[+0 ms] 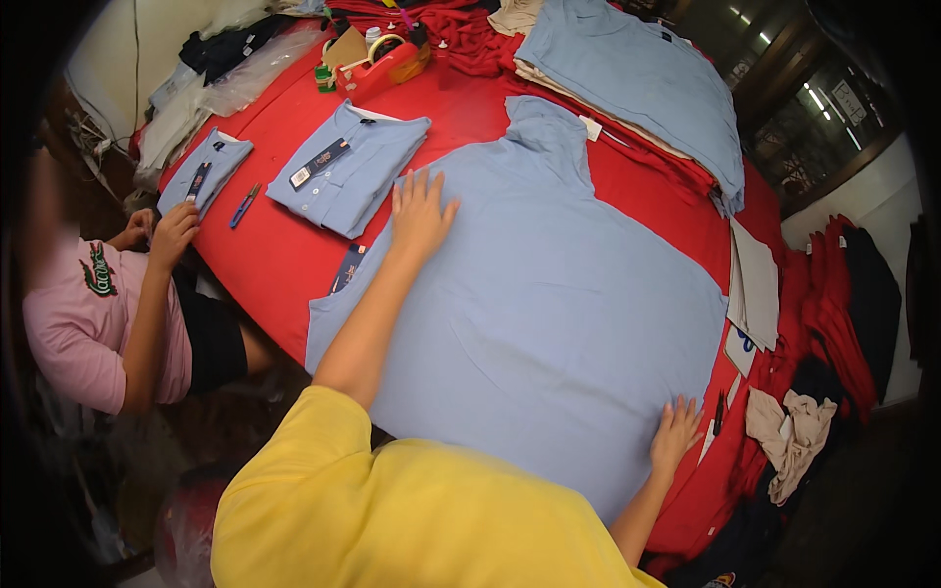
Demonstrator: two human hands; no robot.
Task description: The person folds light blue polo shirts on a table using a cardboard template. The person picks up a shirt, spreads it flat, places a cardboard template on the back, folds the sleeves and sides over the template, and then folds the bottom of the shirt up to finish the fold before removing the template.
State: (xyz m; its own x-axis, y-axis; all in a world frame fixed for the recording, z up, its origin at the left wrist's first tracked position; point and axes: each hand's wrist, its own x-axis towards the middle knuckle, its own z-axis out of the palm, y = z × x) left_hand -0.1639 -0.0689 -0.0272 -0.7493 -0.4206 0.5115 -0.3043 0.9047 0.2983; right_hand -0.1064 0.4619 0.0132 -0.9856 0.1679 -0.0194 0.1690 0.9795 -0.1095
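The light-blue shirt [549, 314] is laid flat, stretched chiefly between the table's [265, 284] left and right edges. Its far-left margin is pressed by the left hand [421, 218], its right margin by the right hand [673, 436], fingers loosely spread.

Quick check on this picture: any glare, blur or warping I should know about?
Head view: fisheye corners fall to black; head view, upper right: bright light streaks on the dark glass; head view, left: the head of the person in pink is blurred; head view, centre: the left hand reads clearly against the blue shirt, whose creases look faint.
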